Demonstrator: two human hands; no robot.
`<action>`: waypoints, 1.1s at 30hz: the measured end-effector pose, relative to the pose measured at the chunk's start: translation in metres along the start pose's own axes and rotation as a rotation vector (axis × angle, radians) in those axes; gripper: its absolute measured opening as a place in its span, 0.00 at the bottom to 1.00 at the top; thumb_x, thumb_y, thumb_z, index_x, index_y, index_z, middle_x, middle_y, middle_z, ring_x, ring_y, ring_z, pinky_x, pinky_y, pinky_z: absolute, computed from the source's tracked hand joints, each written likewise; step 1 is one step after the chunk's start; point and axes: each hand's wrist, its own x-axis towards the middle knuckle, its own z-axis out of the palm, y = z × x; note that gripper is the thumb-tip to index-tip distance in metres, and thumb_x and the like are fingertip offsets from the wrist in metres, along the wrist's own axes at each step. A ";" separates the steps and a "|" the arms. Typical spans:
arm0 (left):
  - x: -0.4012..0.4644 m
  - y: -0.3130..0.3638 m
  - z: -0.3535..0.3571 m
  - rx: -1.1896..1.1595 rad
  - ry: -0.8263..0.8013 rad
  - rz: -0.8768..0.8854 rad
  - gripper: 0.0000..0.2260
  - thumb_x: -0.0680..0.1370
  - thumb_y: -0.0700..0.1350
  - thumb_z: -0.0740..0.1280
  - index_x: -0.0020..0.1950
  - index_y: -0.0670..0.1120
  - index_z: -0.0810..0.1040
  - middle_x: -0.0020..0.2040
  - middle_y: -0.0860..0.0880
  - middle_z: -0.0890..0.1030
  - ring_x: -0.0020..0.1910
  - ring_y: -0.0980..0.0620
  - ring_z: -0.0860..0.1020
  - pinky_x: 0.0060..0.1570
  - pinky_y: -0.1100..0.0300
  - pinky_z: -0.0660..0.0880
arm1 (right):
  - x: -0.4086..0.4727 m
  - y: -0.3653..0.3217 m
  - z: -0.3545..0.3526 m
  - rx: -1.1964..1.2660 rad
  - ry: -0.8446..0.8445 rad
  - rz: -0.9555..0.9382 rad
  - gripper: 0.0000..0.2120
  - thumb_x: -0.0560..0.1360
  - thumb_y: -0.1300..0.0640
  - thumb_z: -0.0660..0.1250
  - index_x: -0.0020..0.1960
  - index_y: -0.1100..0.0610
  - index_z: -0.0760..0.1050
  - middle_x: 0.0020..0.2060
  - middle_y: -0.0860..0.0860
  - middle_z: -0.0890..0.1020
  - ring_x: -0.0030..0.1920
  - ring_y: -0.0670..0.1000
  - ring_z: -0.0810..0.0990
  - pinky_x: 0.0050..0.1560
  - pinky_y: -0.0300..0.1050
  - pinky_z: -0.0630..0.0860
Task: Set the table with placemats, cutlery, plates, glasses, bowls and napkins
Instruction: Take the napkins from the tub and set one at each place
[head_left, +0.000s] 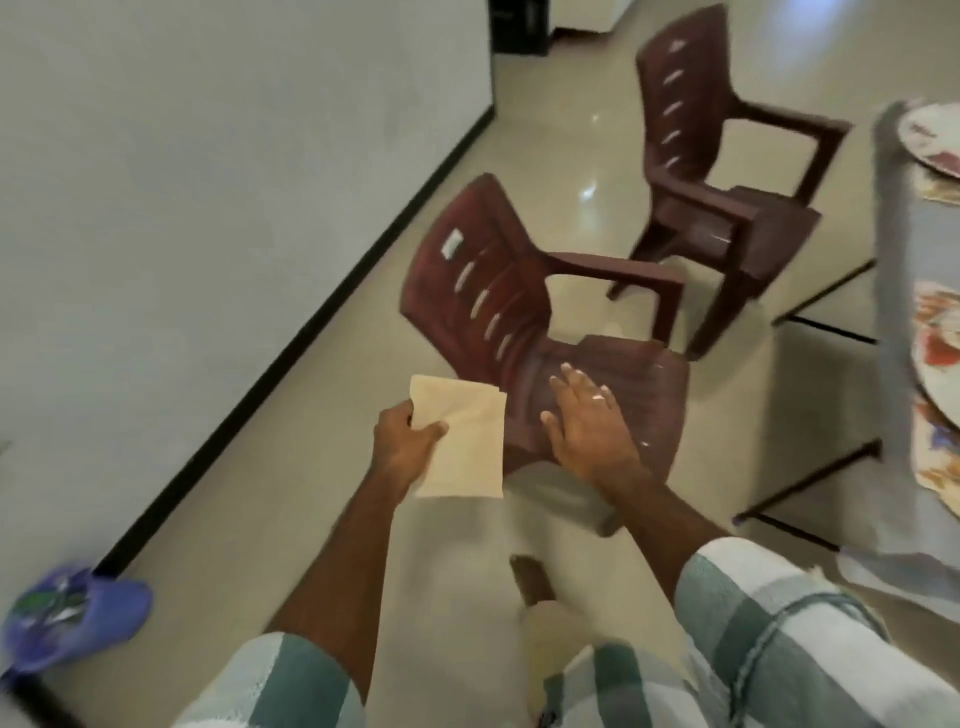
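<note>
Beige napkin (460, 436) in L hand (402, 447), R hand (589, 423) open

Soft, even indoor light fills the scene, with bright glare patches on the glossy floor (589, 171) between two brown chairs, and only faint shadows beneath the nearer chair (524, 322). Motion blur smears the whole frame, heaviest at the right edge, where the table (904, 322) and its plates lose detail. Wide-angle distortion tilts the wall (208, 156) and its dark baseboard sharply.
</note>
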 end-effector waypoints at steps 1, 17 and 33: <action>0.014 0.000 -0.021 -0.022 0.035 -0.007 0.15 0.75 0.38 0.74 0.61 0.43 0.81 0.53 0.47 0.85 0.50 0.46 0.83 0.55 0.50 0.79 | 0.022 -0.021 0.005 -0.019 -0.010 -0.039 0.27 0.83 0.47 0.56 0.80 0.56 0.61 0.81 0.53 0.58 0.80 0.54 0.55 0.78 0.56 0.51; 0.321 0.087 -0.156 -0.057 -0.015 0.030 0.15 0.75 0.38 0.74 0.60 0.45 0.82 0.51 0.47 0.85 0.50 0.46 0.83 0.52 0.48 0.80 | 0.335 -0.130 0.045 -0.124 -0.048 0.064 0.28 0.84 0.46 0.49 0.81 0.54 0.57 0.81 0.51 0.57 0.81 0.52 0.54 0.79 0.60 0.50; 0.636 0.226 -0.127 0.011 -0.512 0.135 0.13 0.76 0.37 0.74 0.60 0.42 0.81 0.52 0.47 0.85 0.49 0.46 0.84 0.48 0.51 0.80 | 0.533 -0.135 0.044 -0.141 0.128 0.597 0.29 0.84 0.43 0.46 0.82 0.54 0.51 0.82 0.51 0.52 0.81 0.51 0.49 0.80 0.59 0.47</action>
